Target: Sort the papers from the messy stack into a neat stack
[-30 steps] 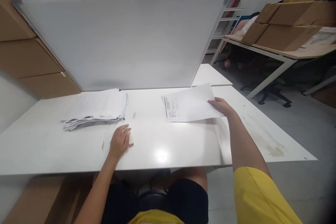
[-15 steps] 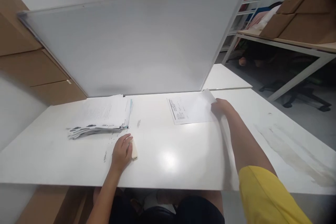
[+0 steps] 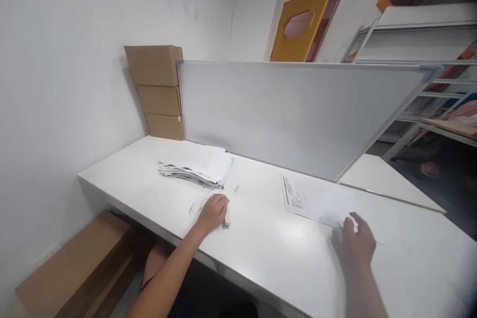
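My left hand (image 3: 214,212) rests on the white table, its fingers curled over a small cream-coloured stapler (image 3: 227,217). Only the stapler's near end shows beyond my fingers. To the right, my right hand (image 3: 358,238) hovers at the near right edge of a printed sheet of paper (image 3: 316,198). Its thumb and index finger are apart, with nothing seen between them. The sheet lies flat, print at its left end. Behind my left hand sits a thick, uneven stack of papers (image 3: 203,161).
A large whiteboard (image 3: 283,114) stands upright along the table's (image 3: 257,238) back edge. Stacked cardboard boxes (image 3: 158,92) are at its left end by the wall. A shelf rack (image 3: 417,44) is at the back right. Another box (image 3: 74,258) lies below the table at left.
My view has turned left. My right hand has let go of the sheet, whose raised right end now lies flat, and has drawn back toward me. My left hand stays at the stapler.
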### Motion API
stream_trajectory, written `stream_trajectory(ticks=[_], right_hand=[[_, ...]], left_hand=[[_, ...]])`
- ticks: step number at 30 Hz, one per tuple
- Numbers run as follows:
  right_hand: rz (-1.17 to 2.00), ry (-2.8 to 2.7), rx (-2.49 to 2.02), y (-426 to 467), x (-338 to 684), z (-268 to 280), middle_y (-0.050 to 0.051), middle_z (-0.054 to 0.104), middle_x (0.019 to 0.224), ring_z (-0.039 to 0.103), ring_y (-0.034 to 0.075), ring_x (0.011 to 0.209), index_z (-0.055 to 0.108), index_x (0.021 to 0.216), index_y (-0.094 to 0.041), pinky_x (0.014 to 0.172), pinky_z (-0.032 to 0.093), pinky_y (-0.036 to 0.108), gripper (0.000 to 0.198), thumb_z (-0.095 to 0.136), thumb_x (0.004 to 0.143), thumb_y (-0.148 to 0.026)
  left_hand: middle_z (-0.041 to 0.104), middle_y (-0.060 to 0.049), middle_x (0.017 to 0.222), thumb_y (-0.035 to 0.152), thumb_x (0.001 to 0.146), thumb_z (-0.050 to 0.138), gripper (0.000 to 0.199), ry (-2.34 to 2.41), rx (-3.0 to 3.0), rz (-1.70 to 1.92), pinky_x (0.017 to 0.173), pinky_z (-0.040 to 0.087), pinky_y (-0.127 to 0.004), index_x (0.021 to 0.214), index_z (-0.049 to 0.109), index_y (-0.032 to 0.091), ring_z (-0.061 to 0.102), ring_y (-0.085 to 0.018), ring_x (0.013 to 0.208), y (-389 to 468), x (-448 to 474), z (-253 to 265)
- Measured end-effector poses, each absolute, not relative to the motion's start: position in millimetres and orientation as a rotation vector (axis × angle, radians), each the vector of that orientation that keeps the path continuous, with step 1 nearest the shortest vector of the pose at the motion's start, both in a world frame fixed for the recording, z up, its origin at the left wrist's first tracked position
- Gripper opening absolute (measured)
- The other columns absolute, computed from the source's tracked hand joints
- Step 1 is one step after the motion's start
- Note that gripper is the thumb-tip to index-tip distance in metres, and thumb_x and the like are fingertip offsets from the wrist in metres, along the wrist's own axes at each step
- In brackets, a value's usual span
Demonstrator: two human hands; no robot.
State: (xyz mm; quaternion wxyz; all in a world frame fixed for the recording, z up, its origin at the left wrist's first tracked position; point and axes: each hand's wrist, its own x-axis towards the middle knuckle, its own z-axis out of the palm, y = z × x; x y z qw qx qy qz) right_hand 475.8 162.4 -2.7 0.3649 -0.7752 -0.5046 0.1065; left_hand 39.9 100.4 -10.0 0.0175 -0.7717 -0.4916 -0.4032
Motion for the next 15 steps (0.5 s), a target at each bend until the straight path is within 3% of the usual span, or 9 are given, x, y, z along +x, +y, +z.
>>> stream_trajectory(ticks=[1,4,8,13,15], right_hand=[[0.310,-1.325,-1.908,140.4,459.0,-10.6,0.015,0.064,0.131,0.059,0.034,0.128,0.052,0.130,-0.027,0.097,0.056,0.047,0.043,0.037,0.091,-0.036],[0.250,-1.158,-1.740,81.5,410.3,-21.4,0.013,0.068,0.122,0.065,0.029,0.119,0.050,0.126,-0.026,0.096,0.058,0.044,0.040,0.028,0.093,-0.032],[0.292,-1.159,-1.435,26.4,354.2,-5.8,0.011,0.073,0.095,0.071,0.032,0.102,0.058,0.111,-0.027,0.089,0.059,0.051,0.031,0.036,0.093,-0.041],[0.325,-1.075,-1.172,-59.3,291.3,45.2,0.007,0.066,0.075,0.071,0.032,0.081,0.057,0.116,-0.036,0.080,0.057,0.060,0.032,0.034,0.095,-0.040],[0.516,-1.255,-1.056,-100.8,278.7,65.7,0.006,0.066,0.070,0.070,0.035,0.077,0.062,0.109,-0.041,0.078,0.055,0.066,0.031,0.037,0.093,-0.049]], left_hand=[[0.070,-0.010,0.099,0.016,0.094,0.040,0.027,-1.543,-2.421,-1.258,0.090,0.056,-0.043,0.101,0.066,0.022,0.065,-0.023,0.099,102.8,37.3,-8.5],[0.071,-0.010,0.105,0.015,0.092,0.040,0.031,-1.579,-2.507,-1.174,0.099,0.051,-0.045,0.106,0.067,0.021,0.063,-0.023,0.108,121.4,25.0,3.0],[0.061,-0.015,0.133,0.021,0.087,0.051,0.044,-1.792,-2.354,-0.858,0.116,0.030,-0.053,0.131,0.055,0.017,0.046,-0.030,0.133,160.4,9.4,17.7],[0.063,-0.016,0.118,0.019,0.087,0.056,0.022,-1.894,-2.298,-0.594,0.103,0.035,-0.049,0.108,0.062,0.018,0.049,-0.033,0.118,173.7,2.0,12.3],[0.063,-0.016,0.112,0.020,0.089,0.055,0.016,-1.892,-2.308,-0.575,0.099,0.037,-0.047,0.103,0.062,0.018,0.050,-0.032,0.111,169.5,0.8,9.5]])
